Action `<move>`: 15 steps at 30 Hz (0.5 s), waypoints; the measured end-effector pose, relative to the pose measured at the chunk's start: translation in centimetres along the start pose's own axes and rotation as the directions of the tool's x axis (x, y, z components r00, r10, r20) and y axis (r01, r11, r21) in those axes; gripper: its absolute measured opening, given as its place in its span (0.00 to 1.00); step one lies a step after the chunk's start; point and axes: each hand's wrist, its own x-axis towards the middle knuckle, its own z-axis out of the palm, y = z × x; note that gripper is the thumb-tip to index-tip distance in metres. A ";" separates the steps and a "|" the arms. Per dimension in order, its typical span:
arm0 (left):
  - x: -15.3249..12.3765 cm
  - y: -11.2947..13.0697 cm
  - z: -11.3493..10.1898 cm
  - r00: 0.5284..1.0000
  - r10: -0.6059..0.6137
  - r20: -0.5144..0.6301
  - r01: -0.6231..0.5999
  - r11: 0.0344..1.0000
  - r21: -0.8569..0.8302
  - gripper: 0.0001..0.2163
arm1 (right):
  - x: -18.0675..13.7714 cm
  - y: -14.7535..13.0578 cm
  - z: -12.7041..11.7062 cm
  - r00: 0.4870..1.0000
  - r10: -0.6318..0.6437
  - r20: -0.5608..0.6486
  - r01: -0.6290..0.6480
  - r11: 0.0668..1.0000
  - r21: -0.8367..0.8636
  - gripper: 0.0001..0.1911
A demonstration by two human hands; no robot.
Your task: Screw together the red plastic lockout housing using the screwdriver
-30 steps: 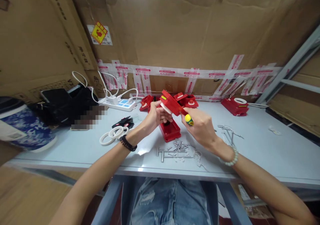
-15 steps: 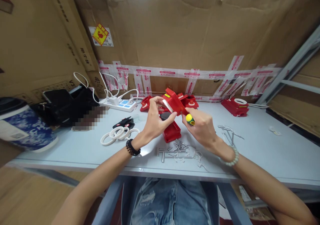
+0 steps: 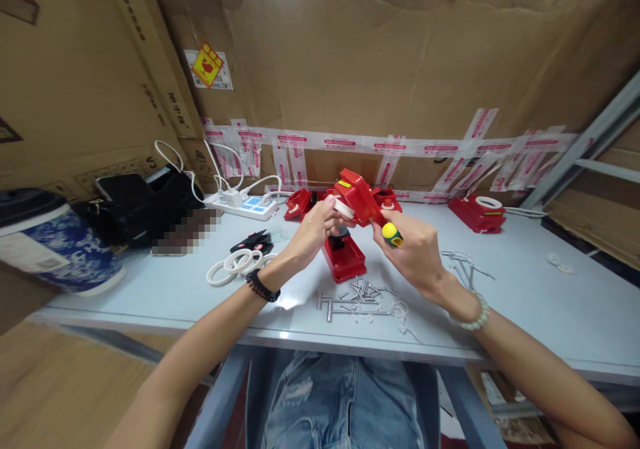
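My left hand (image 3: 319, 228) is closed, its fingers pinching a white ring (image 3: 343, 208) against the face of a red plastic housing (image 3: 361, 194). The housing is tilted in the air and carries a small yellow label. My right hand (image 3: 414, 248) is wrapped round the housing's lower right end, together with a screwdriver (image 3: 393, 234) whose yellow-and-green handle end shows; its shaft is hidden. Under both hands, an open red box (image 3: 346, 262) lies on the table with a black part at its far end. More red housings (image 3: 300, 204) sit behind.
Loose screws (image 3: 364, 292) and T-shaped metal rods (image 3: 350, 312) lie near the front edge. White rings (image 3: 220, 274) are at left, near a power strip (image 3: 245, 204) and a patterned cup (image 3: 65, 249). Another red box (image 3: 477, 216) and more rods (image 3: 463, 266) are at right.
The left hand has shifted its grip from the housing's side to the white ring, its thumb now up by the ring. The view has moved slightly.
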 end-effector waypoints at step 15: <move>-5.7 2.8 -9.3 0.961 0.204 -0.185 -0.033 0.751 0.659 0.19 | 0.6 0.0 -0.7 0.989 0.144 0.031 -0.146 0.986 0.076 0.06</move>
